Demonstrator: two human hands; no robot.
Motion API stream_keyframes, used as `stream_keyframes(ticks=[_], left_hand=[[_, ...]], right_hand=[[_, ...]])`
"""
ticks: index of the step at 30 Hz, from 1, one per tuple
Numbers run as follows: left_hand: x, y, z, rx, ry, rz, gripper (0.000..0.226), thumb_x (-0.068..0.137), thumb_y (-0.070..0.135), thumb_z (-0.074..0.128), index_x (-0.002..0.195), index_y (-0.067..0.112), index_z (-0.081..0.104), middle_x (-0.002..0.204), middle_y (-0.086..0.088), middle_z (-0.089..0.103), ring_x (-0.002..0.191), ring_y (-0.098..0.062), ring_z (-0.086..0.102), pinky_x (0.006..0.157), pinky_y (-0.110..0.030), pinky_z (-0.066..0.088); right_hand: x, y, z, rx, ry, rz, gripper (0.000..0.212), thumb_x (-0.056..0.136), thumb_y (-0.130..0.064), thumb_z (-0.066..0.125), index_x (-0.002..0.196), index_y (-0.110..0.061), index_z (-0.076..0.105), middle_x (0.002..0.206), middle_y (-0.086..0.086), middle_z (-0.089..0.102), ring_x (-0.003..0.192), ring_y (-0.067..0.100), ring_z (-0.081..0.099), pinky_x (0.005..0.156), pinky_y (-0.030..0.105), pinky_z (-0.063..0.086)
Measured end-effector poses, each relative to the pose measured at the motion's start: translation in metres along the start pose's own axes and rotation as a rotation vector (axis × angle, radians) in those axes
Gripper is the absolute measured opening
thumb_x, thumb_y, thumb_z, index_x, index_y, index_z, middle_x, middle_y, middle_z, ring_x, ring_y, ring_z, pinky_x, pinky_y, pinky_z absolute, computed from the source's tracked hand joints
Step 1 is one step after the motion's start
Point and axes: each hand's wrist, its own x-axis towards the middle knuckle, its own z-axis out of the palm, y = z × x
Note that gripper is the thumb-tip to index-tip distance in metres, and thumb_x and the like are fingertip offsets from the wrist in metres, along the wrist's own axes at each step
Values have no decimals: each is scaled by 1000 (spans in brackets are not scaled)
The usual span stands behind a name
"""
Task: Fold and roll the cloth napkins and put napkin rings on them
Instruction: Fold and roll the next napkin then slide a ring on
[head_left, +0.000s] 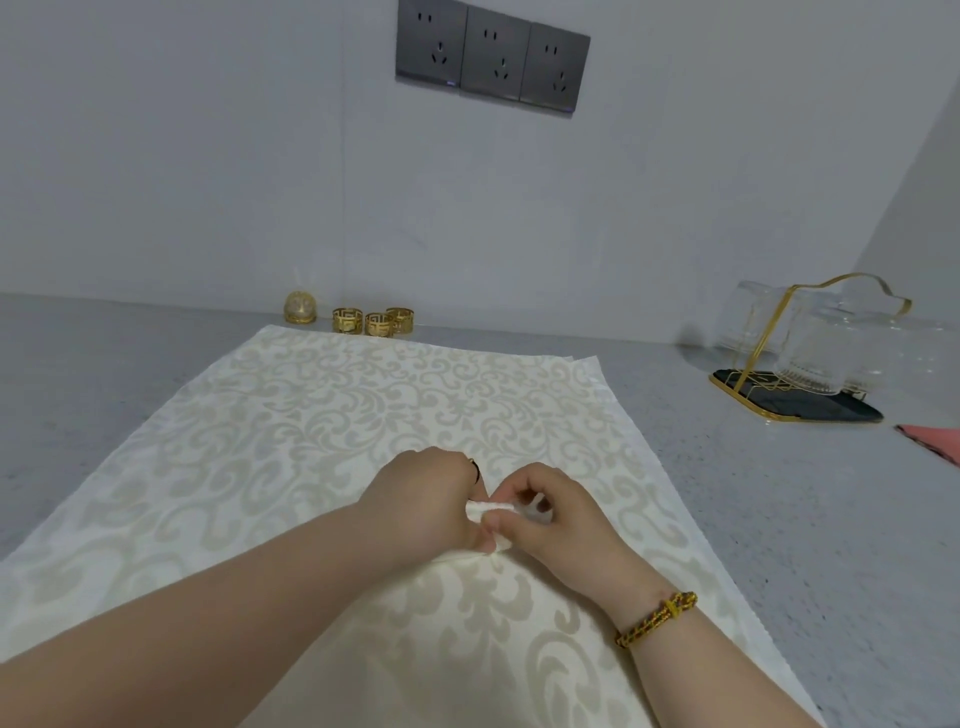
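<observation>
While both hands meet over the middle of the cloth, the left hand (421, 499) is curled closed with its fingers pinching a small folded edge of the cloth napkin (322, 441), and the right hand (550, 514) grips the same white edge from the other side, thumb and fingers closed on it. A dark ring sits on one finger of the left hand, and a braided gold bracelet (657, 618) circles the right wrist. The pinched bit of fabric is lifted slightly; the rest of the napkin lies flat and spread wide on the grey speckled counter (779, 519), cream with a pale scrolling damask pattern. At its far right corner a second layer of cloth edge shows just beneath the top one.

Beyond the far edge of the napkin, against the wall, stand three gold napkin rings (373, 320) with a cut-out key pattern, close together, and just left of them a rounded gold ornament (300, 308). Well to the right, a dark tray with a gold wire rack (795, 400) holds clear ribbed glasses (815, 343) upside down. A red item (932, 441) lies at the right border. On the wall above, three dark grey power sockets (492, 56) sit side by side; no writing or brand is legible anywhere.
</observation>
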Motion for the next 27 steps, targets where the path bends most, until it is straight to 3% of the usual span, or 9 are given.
stream_keyframes(ticks=[3,6,9,12,15,17,20,24,27], left_hand=[[-6,-4,-4,-33,66,8,37,79,41,64,113,27,61,110,9,62,102,-11,54,66,-17,32],[-15,-10,-20,-146,170,9,33,79,38,67,110,27,64,109,14,63,100,-6,56,66,-12,34],[-27,-24,-47,-325,324,-43,17,74,32,73,89,36,66,86,21,62,84,-3,57,68,-9,37],[-37,-48,-68,-424,479,-83,24,72,27,75,71,44,57,77,30,54,75,6,52,67,-4,34],[-44,-81,-76,-402,573,-195,17,73,27,74,87,33,65,75,20,58,73,-2,53,63,-6,33],[-47,-103,-70,-329,590,-290,26,74,26,74,100,24,69,84,8,65,81,-11,55,61,-15,35],[-51,-132,-56,-267,598,-362,32,75,23,74,106,15,70,106,-4,69,101,-22,60,75,-22,34],[-49,-149,-45,-305,613,-382,29,73,19,75,101,12,72,104,-3,69,103,-23,59,76,-18,30],[-46,-153,-41,-310,577,-372,27,74,23,74,100,18,71,101,4,67,111,-21,53,84,-21,32]], right_hand=[[2,-2,-1,78,39,0,8,85,-34,57,78,-34,52,89,-17,51,85,-1,47,77,6,34],[4,4,-1,-45,9,-2,18,93,-24,50,79,-35,51,90,-16,52,87,-1,46,77,7,35],[4,7,1,-178,-48,-10,19,91,-25,52,77,-37,50,90,-14,54,90,1,45,77,4,34],[4,8,3,-256,-51,-31,20,90,-23,54,75,-36,51,93,-10,56,95,6,46,77,2,32],[5,3,8,-397,-57,-74,8,88,-32,51,86,-27,57,92,-17,49,94,4,43,81,1,28],[5,2,10,-527,-77,-136,31,83,-39,42,101,-19,58,93,-18,43,94,5,40,82,2,27],[12,-8,5,-624,-175,-120,21,91,-30,49,107,-20,56,98,-17,43,96,3,39,81,0,26],[48,-27,4,-615,-191,-98,16,90,-21,52,100,-17,63,88,-21,46,93,4,41,78,-2,27],[102,-38,21,-598,-173,-90,17,90,-17,51,99,-12,65,96,-6,59,93,9,45,75,7,32]])
